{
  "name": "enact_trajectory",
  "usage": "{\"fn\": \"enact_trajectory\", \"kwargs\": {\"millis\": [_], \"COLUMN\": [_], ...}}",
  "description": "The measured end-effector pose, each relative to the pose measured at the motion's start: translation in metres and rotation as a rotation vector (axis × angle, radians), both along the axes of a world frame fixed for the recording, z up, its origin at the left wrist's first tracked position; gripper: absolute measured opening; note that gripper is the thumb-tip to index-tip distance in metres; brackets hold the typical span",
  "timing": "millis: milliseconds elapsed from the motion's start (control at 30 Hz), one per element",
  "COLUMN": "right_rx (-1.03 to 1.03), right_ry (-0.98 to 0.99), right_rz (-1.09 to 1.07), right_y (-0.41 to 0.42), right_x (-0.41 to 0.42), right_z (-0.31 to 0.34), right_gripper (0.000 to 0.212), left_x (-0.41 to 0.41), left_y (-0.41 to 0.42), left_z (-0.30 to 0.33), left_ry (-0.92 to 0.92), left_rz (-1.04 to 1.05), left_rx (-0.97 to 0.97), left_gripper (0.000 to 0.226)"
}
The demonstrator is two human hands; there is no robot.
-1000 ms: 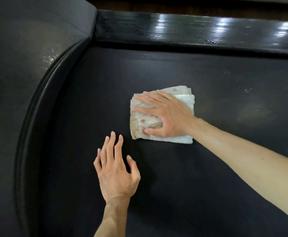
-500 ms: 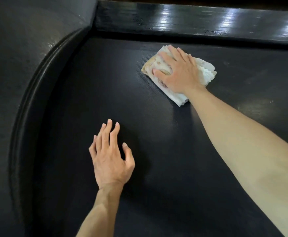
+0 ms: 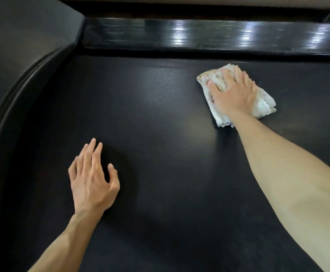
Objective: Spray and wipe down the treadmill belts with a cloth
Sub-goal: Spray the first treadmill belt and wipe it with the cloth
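Black textured rubber fills our view: the treadmill belt (image 3: 160, 134), with a glossy side rail (image 3: 209, 36) along its far edge and a curved dark housing (image 3: 23, 79) at the left. Our right hand (image 3: 232, 93) lies flat on the folded white cloth (image 3: 264, 105), fingers (image 3: 227, 75) straight and spread, pressing it onto the belt near the far rail, toward the right side. Our left hand (image 3: 91, 179) rests on the belt well apart from the cloth, fingers relaxed and holding nothing, seemingly bracing our weight.

No spray bottle is in view. The cloth shows brownish staining along its near-left fold, so we judge it could smear grime back onto the belt unless we refold it. Since we press rather than grip, the cloth may bunch or slip out from under the palm on a fast stroke. Leaning on the left hand could also shift the belt beneath us.
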State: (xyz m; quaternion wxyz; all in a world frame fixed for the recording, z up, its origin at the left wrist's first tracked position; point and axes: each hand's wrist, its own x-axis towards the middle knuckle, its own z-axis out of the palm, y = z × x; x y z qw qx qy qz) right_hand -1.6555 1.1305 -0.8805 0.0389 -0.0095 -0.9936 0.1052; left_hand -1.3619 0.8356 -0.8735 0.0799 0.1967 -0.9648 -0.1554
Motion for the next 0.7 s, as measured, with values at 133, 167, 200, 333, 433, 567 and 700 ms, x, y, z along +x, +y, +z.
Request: {"fn": "enact_trajectory", "kwargs": {"millis": [133,167,200,333,433,567,700], "right_rx": [-0.007,-0.01,-0.021,-0.06,-0.075,-0.038,-0.043], "right_ry": [0.035,0.036,0.04,0.044,0.022,0.001,-0.005], "right_rz": [-0.031,-0.045,-0.065,-0.171,-0.302,-0.395,-0.413], "right_y": [-0.004,-0.005,-0.005,-0.006,-0.007,-0.012,-0.018], "right_x": [-0.002,-0.002,-0.003,-0.008,-0.017,-0.03,-0.046], "right_z": [-0.005,-0.005,-0.004,-0.006,-0.006,-0.009,-0.011], "right_gripper": [0.073,0.073,0.072,0.073,0.073,0.072,0.072], "left_x": [-0.055,-0.076,-0.099,-0.159,-0.171,-0.175,-0.174], "left_y": [0.021,0.031,0.043,0.08,0.083,0.081,0.082], "left_z": [0.019,0.021,0.022,0.009,-0.008,-0.017,-0.017], "left_ry": [0.183,0.206,0.206,0.019,-0.043,-0.042,-0.055], "left_rz": [-0.201,-0.221,-0.241,-0.386,-0.422,-0.403,-0.402], "left_rx": [0.096,0.112,0.129,0.103,-0.014,-0.068,-0.072], "left_gripper": [0.066,0.065,0.064,0.069,0.074,0.073,0.072]}}
